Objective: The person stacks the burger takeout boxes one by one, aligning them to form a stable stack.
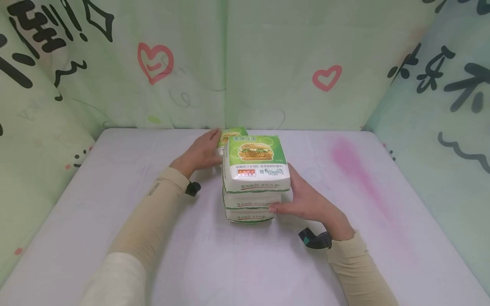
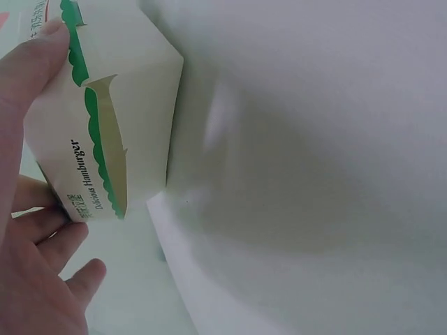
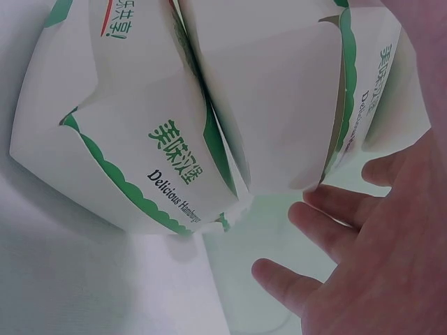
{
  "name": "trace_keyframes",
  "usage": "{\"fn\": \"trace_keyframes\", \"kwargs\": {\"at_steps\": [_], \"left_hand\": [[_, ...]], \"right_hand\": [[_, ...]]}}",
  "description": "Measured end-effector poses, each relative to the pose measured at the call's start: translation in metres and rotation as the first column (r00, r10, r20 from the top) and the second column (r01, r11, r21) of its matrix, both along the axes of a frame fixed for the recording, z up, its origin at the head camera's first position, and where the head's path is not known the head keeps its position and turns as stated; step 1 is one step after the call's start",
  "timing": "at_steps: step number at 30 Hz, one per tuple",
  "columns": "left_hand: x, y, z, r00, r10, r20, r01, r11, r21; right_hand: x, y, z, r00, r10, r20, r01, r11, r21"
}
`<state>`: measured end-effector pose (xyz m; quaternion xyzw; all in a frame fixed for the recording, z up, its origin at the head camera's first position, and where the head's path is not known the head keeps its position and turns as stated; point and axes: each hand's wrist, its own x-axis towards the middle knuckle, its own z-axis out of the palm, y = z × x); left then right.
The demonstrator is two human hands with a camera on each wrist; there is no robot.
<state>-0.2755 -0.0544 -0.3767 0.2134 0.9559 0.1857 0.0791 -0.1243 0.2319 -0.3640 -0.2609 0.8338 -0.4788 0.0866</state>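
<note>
Three paper hamburger boxes stand stacked in the head view: a top box [image 1: 257,174] with a burger picture, a middle box [image 1: 245,200] and a bottom box [image 1: 245,216]. The top one sits slightly askew to the right. Behind the stack, partly hidden by it, is another hamburger box [image 1: 234,132]. My left hand [image 1: 199,153] holds that rear box, thumb on the near side and fingers round the far edge in the left wrist view. My right hand [image 1: 308,199] grips the stack's right side, its thumb across the front of the middle box and fingertips at the back edge.
A white cloth-covered table [image 1: 183,272] lies under everything, with a pink smear [image 1: 354,170] on its right. Green printed fabric [image 1: 264,51] walls rise at the back and both sides. A dark band [image 1: 315,239] sits at my right wrist.
</note>
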Motion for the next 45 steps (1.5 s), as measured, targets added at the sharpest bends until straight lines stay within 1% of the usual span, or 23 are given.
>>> {"fn": "trace_keyframes", "kwargs": {"at_steps": [3, 7, 12, 15, 19, 24, 27, 31, 34, 41, 43, 45], "left_hand": [[0.001, -0.002, 0.0, 1.0, -0.004, -0.026, 0.003, 1.0, -0.005], [0.001, -0.006, -0.001, 0.997, -0.025, -0.073, 0.023, 1.0, -0.019], [0.003, -0.011, 0.002, 0.995, -0.03, -0.091, 0.03, 1.0, -0.009], [0.003, -0.013, 0.004, 0.993, -0.031, -0.115, 0.031, 0.999, 0.004], [0.003, -0.016, 0.009, 0.992, 0.001, -0.13, 0.003, 1.0, 0.026], [0.006, -0.021, 0.014, 0.992, 0.065, -0.106, -0.057, 0.995, 0.077], [0.008, -0.025, 0.017, 0.989, 0.084, -0.122, -0.071, 0.992, 0.103], [0.011, -0.031, 0.019, 0.984, 0.092, -0.155, -0.073, 0.99, 0.122], [0.013, -0.034, 0.021, 0.982, 0.09, -0.168, -0.071, 0.991, 0.116], [0.02, -0.037, 0.029, 0.981, 0.054, -0.185, -0.047, 0.998, 0.04], [0.021, -0.039, 0.031, 0.98, 0.046, -0.196, -0.04, 0.999, 0.035], [0.024, -0.04, 0.034, 0.979, 0.049, -0.199, -0.041, 0.998, 0.047]], "right_hand": [[0.0, 0.0, 0.0, 1.0, -0.003, 0.004, 0.003, 1.0, 0.006], [0.0, 0.0, 0.001, 1.0, -0.005, 0.011, 0.005, 1.0, 0.008], [0.001, 0.0, 0.001, 1.0, -0.002, 0.008, 0.001, 1.0, 0.006], [0.001, 0.0, 0.001, 1.0, -0.001, 0.007, 0.001, 1.0, 0.004], [0.001, 0.0, 0.001, 1.0, -0.001, 0.007, 0.001, 1.0, 0.003], [0.001, 0.0, 0.001, 1.0, -0.004, 0.005, 0.004, 1.0, 0.003], [0.002, 0.0, 0.002, 1.0, -0.005, 0.007, 0.005, 1.0, 0.005], [0.002, 0.0, 0.002, 1.0, -0.008, 0.002, 0.008, 1.0, 0.009], [0.002, 0.0, 0.002, 1.0, -0.009, 0.0, 0.009, 1.0, 0.007], [0.001, 0.0, 0.002, 1.0, -0.007, -0.004, 0.008, 1.0, 0.009], [0.001, 0.0, 0.003, 1.0, -0.008, -0.005, 0.009, 1.0, 0.01], [0.001, 0.0, 0.003, 1.0, -0.009, -0.004, 0.01, 1.0, 0.009]]}}
